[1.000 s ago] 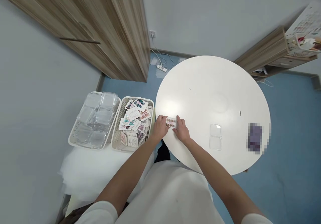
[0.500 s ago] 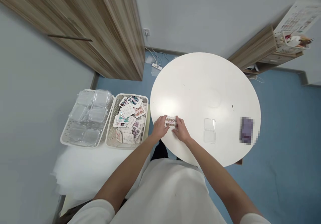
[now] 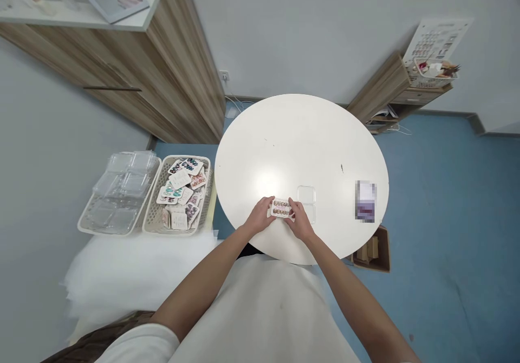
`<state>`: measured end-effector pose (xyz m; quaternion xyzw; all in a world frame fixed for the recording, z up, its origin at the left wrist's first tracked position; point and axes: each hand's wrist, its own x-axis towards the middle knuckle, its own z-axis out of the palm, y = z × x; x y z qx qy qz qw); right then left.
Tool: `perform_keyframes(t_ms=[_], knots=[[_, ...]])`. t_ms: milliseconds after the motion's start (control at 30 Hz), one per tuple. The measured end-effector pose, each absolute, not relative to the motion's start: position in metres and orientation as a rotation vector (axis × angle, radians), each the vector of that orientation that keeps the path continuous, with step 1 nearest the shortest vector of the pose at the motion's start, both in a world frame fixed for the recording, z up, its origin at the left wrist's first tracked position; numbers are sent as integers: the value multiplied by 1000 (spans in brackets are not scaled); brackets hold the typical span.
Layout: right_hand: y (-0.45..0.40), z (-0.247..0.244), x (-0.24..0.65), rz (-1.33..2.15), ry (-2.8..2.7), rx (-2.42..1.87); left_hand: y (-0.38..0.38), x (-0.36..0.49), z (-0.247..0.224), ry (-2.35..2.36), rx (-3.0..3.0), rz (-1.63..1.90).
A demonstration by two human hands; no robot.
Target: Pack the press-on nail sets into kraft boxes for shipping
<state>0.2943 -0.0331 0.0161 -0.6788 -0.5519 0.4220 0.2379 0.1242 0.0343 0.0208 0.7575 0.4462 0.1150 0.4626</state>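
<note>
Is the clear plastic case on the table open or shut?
Open: the clear plastic case lies spread on the round white table, its two halves adjoining.

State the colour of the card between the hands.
The card is white with two rows of brownish ovals, best seen in the head view.

The card [image 3: 280, 207] is white, the cabinet [image 3: 179, 76] streaked brown
</note>
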Motion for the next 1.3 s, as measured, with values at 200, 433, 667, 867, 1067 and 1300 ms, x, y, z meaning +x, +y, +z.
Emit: perform_keyframes(t_ms=[200,433,667,867,1067,1300], knots=[[-59,18,358,1129,-1541,-1887,9,185,23,1142,1845,237],[-68,5,395,1110,-1647,-1944,-7,219,14,1279,1935,152],[-65,-7,399,1119,-1742,-1956,-12,225,4,1362,1924,58],[-62,-9,400,1088,-1785,-1956,-9,229,2,1343,1927,21],[-60,-12,400,1065,-1808,-1965,-8,231,3,1349,1971,-62],[-61,-11,400,1054,-1817,-1975,-10,230,0,1315,1966,-7]])
